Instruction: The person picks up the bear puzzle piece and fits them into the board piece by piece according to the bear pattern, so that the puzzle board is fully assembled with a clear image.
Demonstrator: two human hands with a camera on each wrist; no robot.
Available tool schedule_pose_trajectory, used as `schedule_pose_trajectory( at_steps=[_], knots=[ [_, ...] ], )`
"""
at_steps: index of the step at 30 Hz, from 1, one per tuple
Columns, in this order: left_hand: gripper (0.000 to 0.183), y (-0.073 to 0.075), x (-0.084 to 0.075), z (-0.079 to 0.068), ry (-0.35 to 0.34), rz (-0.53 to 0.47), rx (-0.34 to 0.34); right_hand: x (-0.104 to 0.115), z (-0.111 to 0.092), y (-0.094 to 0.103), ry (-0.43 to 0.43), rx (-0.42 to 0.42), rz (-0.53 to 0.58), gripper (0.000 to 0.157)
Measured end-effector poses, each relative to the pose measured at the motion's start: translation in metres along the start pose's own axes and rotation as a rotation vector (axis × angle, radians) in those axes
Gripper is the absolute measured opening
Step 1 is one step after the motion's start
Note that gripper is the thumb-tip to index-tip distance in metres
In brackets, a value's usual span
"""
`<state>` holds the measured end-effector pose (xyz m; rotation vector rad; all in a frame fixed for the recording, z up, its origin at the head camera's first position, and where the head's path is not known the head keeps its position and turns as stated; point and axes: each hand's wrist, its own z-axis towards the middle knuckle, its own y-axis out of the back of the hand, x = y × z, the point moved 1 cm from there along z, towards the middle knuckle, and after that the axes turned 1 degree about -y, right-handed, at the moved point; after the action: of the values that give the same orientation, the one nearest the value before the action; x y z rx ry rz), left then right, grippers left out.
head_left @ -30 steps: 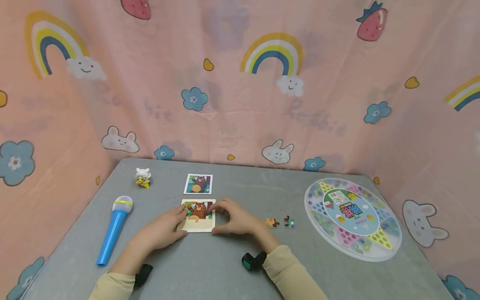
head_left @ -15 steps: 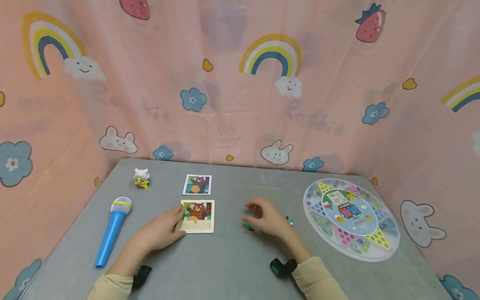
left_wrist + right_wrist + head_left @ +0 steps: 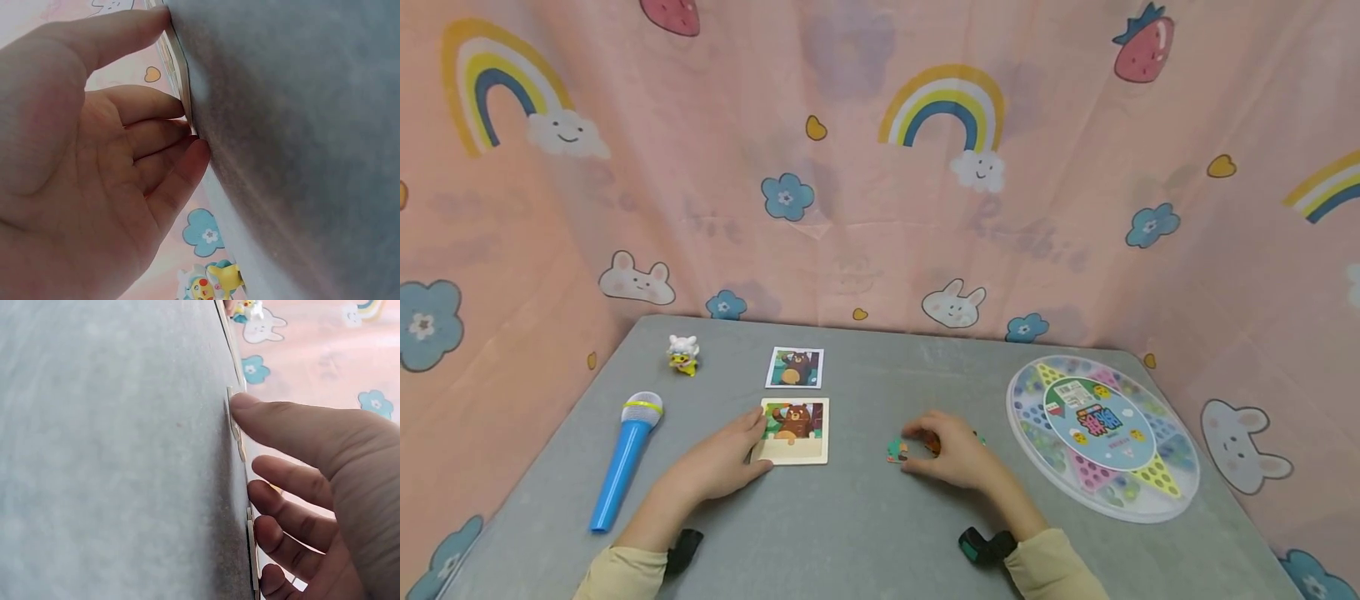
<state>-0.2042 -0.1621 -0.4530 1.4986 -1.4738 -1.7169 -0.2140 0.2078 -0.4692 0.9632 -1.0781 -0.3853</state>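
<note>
My left hand (image 3: 726, 450) holds the left side of a wooden jigsaw puzzle tray (image 3: 797, 454), thumb by the near corner and fingers along the edge. Brown-bear pieces (image 3: 796, 422) fill its upper part; a bare wood strip shows below. To the right, my right hand (image 3: 951, 450) bends over loose puzzle pieces. A green piece (image 3: 897, 451) shows left of the fingertips, and a brown one (image 3: 931, 442) between index and thumb. In the right wrist view, the thumb (image 3: 269, 415) touches a piece's edge (image 3: 235, 425), with the other fingers apart from the thumb.
A bear picture card (image 3: 794, 368) lies behind the tray. At left are a blue toy microphone (image 3: 625, 462) and a small white-and-yellow figurine (image 3: 683, 357). A round Chinese checkers box (image 3: 1105, 437) occupies the right of the grey table (image 3: 850, 533).
My right hand has left the tray's right side and moved right to the loose pieces, then lowered its fingers among them. My left hand has stayed at the tray.
</note>
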Motion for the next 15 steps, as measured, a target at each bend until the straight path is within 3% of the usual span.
schedule_pose_trajectory(
  at_steps=[15],
  knots=[
    [0.076,0.0011,-0.0029,0.0011,-0.004,0.005,0.003,-0.0051,-0.0020,-0.0049,0.028,0.016,0.002,0.015]
  ],
)
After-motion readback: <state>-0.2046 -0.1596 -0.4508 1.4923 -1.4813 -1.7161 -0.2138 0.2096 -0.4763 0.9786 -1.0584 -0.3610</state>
